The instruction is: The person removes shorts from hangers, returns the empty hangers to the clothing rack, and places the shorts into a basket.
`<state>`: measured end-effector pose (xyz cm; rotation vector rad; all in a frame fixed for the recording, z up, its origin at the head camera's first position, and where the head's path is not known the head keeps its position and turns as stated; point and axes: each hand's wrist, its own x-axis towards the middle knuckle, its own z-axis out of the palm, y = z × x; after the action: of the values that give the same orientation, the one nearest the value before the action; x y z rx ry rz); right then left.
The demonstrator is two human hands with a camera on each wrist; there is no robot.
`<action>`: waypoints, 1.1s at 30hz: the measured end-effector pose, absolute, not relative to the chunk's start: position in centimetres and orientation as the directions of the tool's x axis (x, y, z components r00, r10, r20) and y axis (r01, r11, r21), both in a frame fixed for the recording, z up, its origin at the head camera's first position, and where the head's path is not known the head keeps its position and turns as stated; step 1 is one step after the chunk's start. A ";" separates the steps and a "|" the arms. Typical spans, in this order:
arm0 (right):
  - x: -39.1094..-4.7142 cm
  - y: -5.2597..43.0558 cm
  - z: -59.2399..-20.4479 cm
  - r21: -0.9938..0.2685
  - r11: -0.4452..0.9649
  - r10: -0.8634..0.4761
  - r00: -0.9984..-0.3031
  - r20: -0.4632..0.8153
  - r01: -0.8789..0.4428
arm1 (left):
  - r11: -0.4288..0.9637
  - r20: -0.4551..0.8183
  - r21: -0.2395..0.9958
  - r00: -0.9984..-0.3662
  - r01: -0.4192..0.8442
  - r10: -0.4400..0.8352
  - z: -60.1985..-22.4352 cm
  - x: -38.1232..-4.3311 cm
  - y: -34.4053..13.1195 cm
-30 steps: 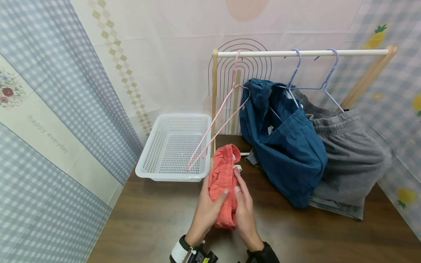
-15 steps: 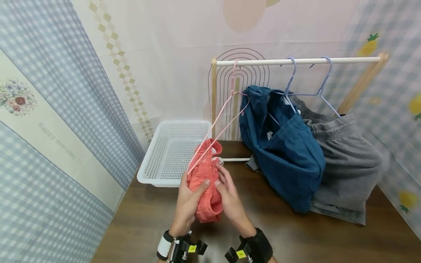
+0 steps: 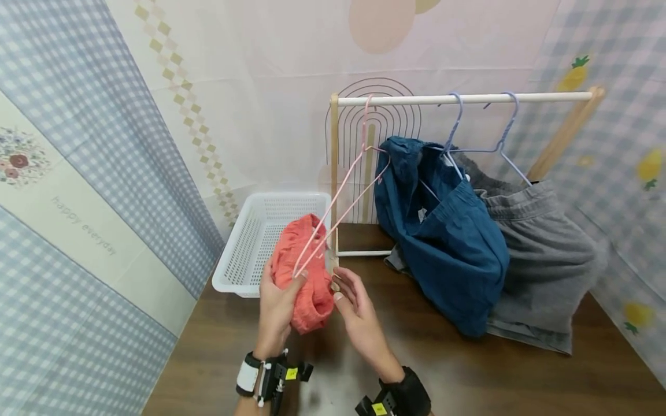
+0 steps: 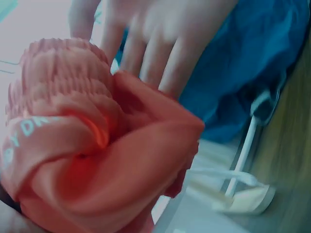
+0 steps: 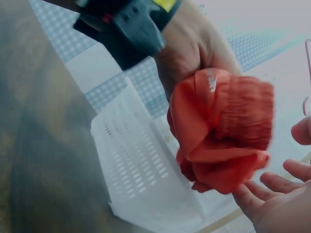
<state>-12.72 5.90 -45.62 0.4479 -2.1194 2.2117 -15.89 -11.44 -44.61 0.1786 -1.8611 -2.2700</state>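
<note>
A bundled pair of coral-red shorts (image 3: 291,248) with a gathered elastic waistband is held by my left hand (image 3: 276,312), fingers and thumb around its left side. Pale lettering shows on the shorts (image 4: 87,174) in the left wrist view. My right hand (image 3: 361,315) is just right of the bundle, fingers spread and loosely bent, with fingertips close to the cloth. In the right wrist view, the right hand (image 5: 286,199) holds nothing in its grasp. A pink hanger (image 3: 364,132) hangs tilted from the rack, its lower end overlapping the shorts in the head view.
Behind the shorts stands a white perforated basket (image 3: 241,242). The rack's white rail (image 3: 406,100) also bears blue hangers (image 3: 457,124) with a dark blue garment (image 3: 452,254) and grey shorts (image 3: 541,266). Patterned cloth surrounds the brown tabletop (image 3: 468,381).
The shorts have moved left in my left hand, passing behind the pink hanger's lower end in the head view. My right hand has come off the cloth and its fingers have opened.
</note>
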 end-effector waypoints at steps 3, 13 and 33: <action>-12.4 6.2 -46.1 -0.976 -0.055 -0.139 -0.966 0.218 -0.213 | -0.171 0.062 0.979 -0.962 0.110 -0.264 -44.7 -16.8 -12.1; -11.4 7.2 -48.0 -0.978 -0.029 -0.090 -0.973 0.211 -0.209 | -0.115 0.062 0.989 -0.958 0.098 -0.281 -45.5 -18.6 -12.7; -11.9 9.2 -47.8 -0.970 0.025 0.021 -0.970 0.244 -0.244 | -0.005 0.182 0.981 -0.922 0.196 -0.342 -45.6 -18.4 -11.4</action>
<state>-11.90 9.20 -47.79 0.2329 -2.1037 2.0561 -18.38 -11.43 -45.61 0.1515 -1.9087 -1.9857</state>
